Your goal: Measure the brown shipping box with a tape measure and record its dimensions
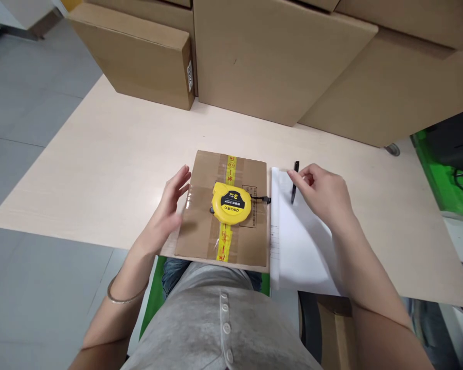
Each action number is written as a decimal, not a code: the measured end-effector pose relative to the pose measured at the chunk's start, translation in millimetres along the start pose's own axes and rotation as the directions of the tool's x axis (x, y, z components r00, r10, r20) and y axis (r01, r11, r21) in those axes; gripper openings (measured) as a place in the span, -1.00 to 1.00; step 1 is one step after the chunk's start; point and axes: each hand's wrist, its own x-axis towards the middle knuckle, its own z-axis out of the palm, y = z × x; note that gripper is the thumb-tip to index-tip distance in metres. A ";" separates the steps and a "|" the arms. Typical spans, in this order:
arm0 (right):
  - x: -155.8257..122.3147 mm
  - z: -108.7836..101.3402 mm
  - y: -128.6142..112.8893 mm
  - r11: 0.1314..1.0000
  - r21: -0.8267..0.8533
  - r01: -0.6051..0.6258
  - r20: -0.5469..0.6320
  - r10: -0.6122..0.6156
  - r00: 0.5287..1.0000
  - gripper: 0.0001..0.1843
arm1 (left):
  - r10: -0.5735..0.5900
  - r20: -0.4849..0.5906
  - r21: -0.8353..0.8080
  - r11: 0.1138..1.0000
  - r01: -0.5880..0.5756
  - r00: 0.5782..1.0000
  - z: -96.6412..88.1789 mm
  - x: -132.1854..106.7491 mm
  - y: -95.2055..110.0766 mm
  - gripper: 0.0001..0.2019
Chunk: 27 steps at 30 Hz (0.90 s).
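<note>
A flat cardboard box (200, 216) with yellow printed tape lies near the table's front edge. On top of it rests a yellow tape measure (231, 204) with a black label and a black wrist strap reaching over the box's right edge. My left hand (167, 208) is open beside the box's left edge, fingers stretched forward; whether it touches is unclear. To the right of the box lie white paper sheets (304, 246), folded or curled along their left side. Over them my right hand (324, 192) is closed, its thumb across a black pen (294, 191); the fingertips are partly hidden.
Large cardboard boxes (270, 61) stand along the back of the light wooden table (100, 169), with a smaller flat box (146, 61) at the back left. A dark object (455, 149) and cable are on a green surface at right. Grey floor shows at left.
</note>
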 end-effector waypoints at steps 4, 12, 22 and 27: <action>-33.2 -9.2 -66.0 0.810 0.143 0.568 0.015 -0.576 0.817 -0.11 | 0.149 0.219 0.293 0.933 -0.211 0.964 -6.8 -34.8 20.3 0.38; -7.6 12.1 -89.5 0.726 0.155 0.670 -0.010 -0.677 0.735 -0.51 | 0.125 -0.219 0.255 0.965 -0.067 0.968 -12.3 -48.6 -6.0 -0.09; -11.3 -9.9 -35.4 0.849 0.459 0.264 0.214 -0.394 0.894 -0.47 | -0.155 -0.370 -0.090 0.987 0.131 0.916 2.7 10.7 15.0 -0.23; 3.6 -16.2 -49.9 0.744 0.590 0.316 0.004 -0.394 0.919 -0.47 | -0.312 -0.226 -0.181 0.944 0.275 0.923 -7.3 32.0 11.9 -0.07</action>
